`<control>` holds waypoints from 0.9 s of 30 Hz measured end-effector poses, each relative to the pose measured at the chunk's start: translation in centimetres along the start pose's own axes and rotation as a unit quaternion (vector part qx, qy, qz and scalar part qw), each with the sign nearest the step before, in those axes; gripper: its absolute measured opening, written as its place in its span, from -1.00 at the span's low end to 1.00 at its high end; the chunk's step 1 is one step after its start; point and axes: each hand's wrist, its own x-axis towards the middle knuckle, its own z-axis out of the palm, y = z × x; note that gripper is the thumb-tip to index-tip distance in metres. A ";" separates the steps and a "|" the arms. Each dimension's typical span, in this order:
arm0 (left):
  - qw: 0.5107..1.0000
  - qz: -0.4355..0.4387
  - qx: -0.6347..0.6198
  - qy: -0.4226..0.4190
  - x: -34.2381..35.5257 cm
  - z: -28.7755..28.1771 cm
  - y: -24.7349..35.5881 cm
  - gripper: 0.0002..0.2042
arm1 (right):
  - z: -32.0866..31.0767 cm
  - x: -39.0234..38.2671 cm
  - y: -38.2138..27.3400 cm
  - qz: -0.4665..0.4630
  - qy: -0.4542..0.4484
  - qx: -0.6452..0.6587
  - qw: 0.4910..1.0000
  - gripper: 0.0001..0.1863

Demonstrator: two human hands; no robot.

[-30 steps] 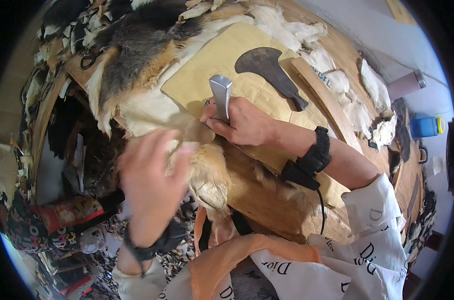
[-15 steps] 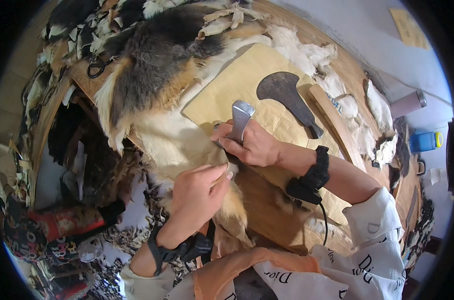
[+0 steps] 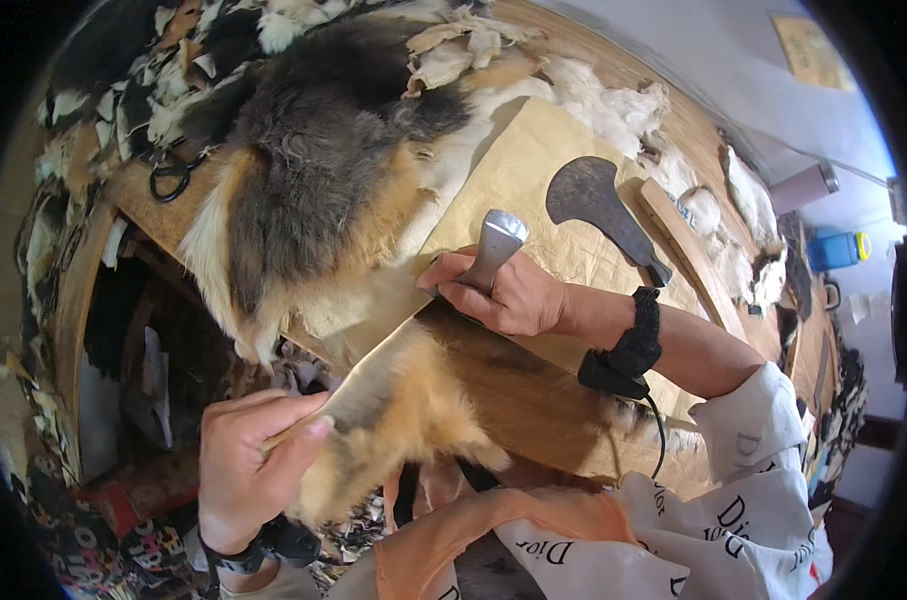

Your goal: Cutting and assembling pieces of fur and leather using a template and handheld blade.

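Note:
My right hand is closed around the silver handle of a furrier's knife, held upright at the pelt's edge. Its blade is hidden below my fingers. My left hand pinches the pale edge of a tan and grey fur flap at the lower left. That edge stretches taut and straight between my two hands, with the fur side facing me. Beyond lies the large pelt, dark and tan fur at the back and pale skin nearer my hands. Whether flap and pelt are still joined is unclear.
Yellowish paper covers part of the wooden bench, bearing a dark broad-bladed knife beside a wooden strip. Black-handled scissors lie at the bench's left corner. Fur scraps pile up around; a blue jar stands far right.
My left hand has moved down and left, pulling the pelt edge taut and turning up its fur side. My right hand stays nearly in place with the furrier's knife.

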 end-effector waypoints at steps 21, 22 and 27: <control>0.983 -0.160 0.095 0.011 3.6 -12.4 -6.6 -0.81 | 0.2 2.5 0.3 0.023 0.042 -0.008 0.999 -0.77; 0.985 -0.125 0.117 0.020 4.7 -12.2 -7.3 -0.80 | 0.4 2.4 0.7 0.028 0.036 -0.016 0.999 -0.76; 0.899 0.216 0.365 0.113 10.9 -1.8 -3.1 -0.61 | -0.8 1.4 0.9 0.045 0.039 0.043 0.997 -0.73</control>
